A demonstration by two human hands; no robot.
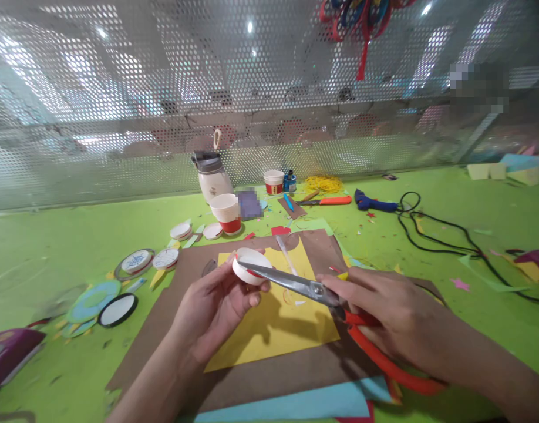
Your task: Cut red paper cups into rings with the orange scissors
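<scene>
Between the fingers of my left hand (221, 308) is the cut-off bottom of a paper cup (251, 258), a shallow white ring with a bit of red at its edge. My right hand (384, 299) grips scissors (296, 286) with red-orange handles. Their blades point left, and the tips lie at the cup bottom's rim; I cannot tell whether they cut into it. Beneath both hands lies a yellow paper sheet (278, 335) on brown card (155, 335). A light, thin strip (287, 254) rests on the yellow sheet behind the blades.
White paper cups (225, 205) and a bottle (212, 179) stand at the back. An orange-handled knife (335, 201) lies near yellow shreds (323, 184). A blue glue gun (375, 202) trails a black cord (454, 220) rightward. Round paper pieces (117, 309) lie left; a perforated screen (269, 117) rises behind.
</scene>
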